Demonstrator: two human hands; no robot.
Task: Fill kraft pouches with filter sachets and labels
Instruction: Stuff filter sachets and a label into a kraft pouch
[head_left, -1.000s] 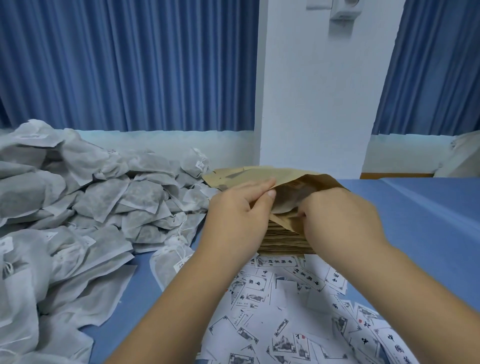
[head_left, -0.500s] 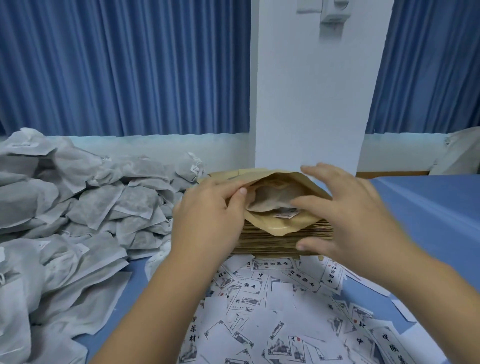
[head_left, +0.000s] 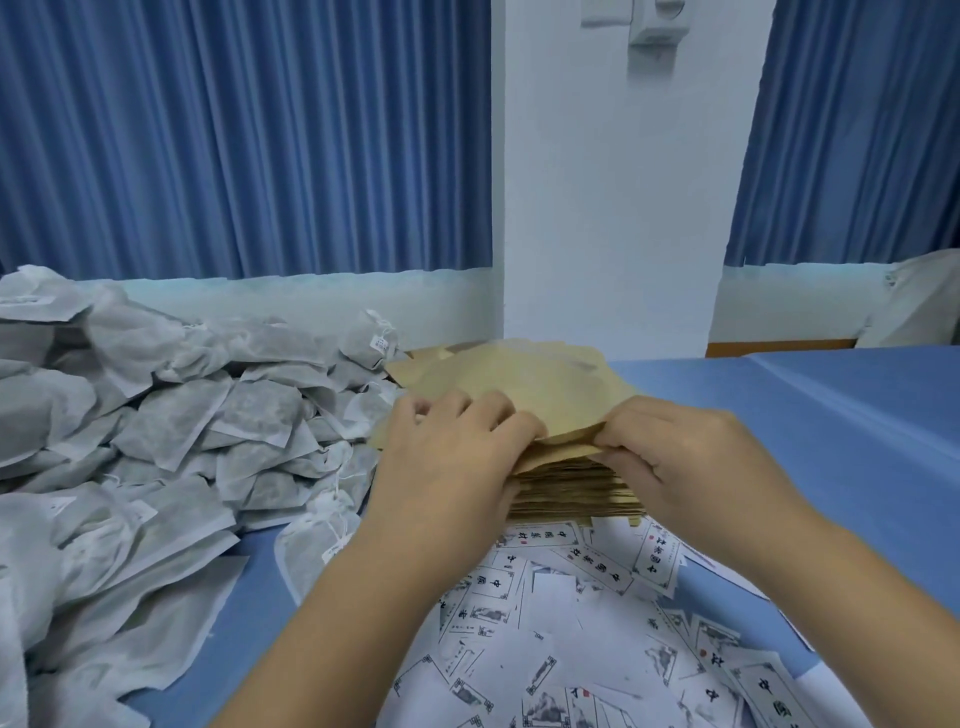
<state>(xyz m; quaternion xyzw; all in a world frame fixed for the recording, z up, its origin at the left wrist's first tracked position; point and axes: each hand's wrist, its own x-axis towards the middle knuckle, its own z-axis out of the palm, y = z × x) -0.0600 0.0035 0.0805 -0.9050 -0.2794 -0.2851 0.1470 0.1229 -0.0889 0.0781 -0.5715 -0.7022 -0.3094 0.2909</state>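
A tan kraft pouch (head_left: 524, 387) lies tilted over a stack of flat kraft pouches (head_left: 576, 491) at the centre of the table. My left hand (head_left: 457, 452) pinches the pouch's near edge on the left side. My right hand (head_left: 670, 457) pinches the same edge on the right, fingers curled. The pouch's mouth looks pressed flat; what is inside is hidden. A big heap of grey filter sachets (head_left: 156, 431) fills the left side. Loose white printed labels (head_left: 571, 639) are spread in front of the stack.
The blue table cover (head_left: 831, 415) stretches bare to the right. A white pillar (head_left: 608, 208) and blue curtains stand behind the table. A white bundle (head_left: 924, 296) sits at the far right edge.
The pouch was held open with a sachet and a label showing inside. Now its mouth is flattened and both hands pinch its near edge; my right hand came in from the side.
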